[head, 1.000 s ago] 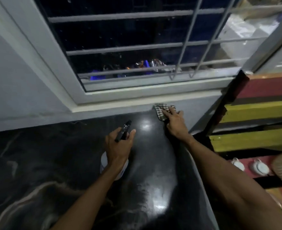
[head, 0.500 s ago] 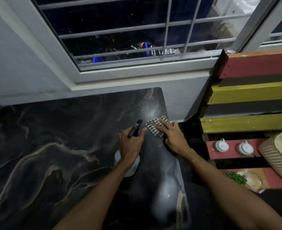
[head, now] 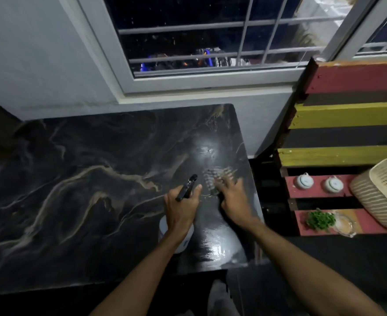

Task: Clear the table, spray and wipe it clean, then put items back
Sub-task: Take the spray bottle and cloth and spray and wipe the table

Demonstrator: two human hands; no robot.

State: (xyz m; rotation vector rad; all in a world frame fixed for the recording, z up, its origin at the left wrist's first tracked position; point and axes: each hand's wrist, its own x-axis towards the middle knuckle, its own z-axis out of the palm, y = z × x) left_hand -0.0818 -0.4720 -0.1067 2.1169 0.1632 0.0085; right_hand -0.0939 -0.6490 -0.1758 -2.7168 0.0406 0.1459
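Observation:
A black marble-patterned table [head: 85,179] with pale veins fills the lower left. My left hand [head: 180,207] grips a spray bottle [head: 187,187] with a black nozzle and a white body, held upright over the table's right part. Just to its right, my right hand [head: 232,198] presses flat on a checked cloth [head: 215,179], which is motion-blurred, near the table's right edge. The surface around both hands looks wet and shiny.
A window with white bars [head: 210,42] stands behind the table. At right, red and yellow wooden shelves [head: 347,115] hold two small white pots [head: 303,180], a woven basket [head: 379,197], green herbs [head: 320,221] and a glass dish [head: 345,224].
My right hand has dragged the cloth from the far corner toward me along the table's right side. The left hand still holds the bottle. The view has tilted down and pulled back.

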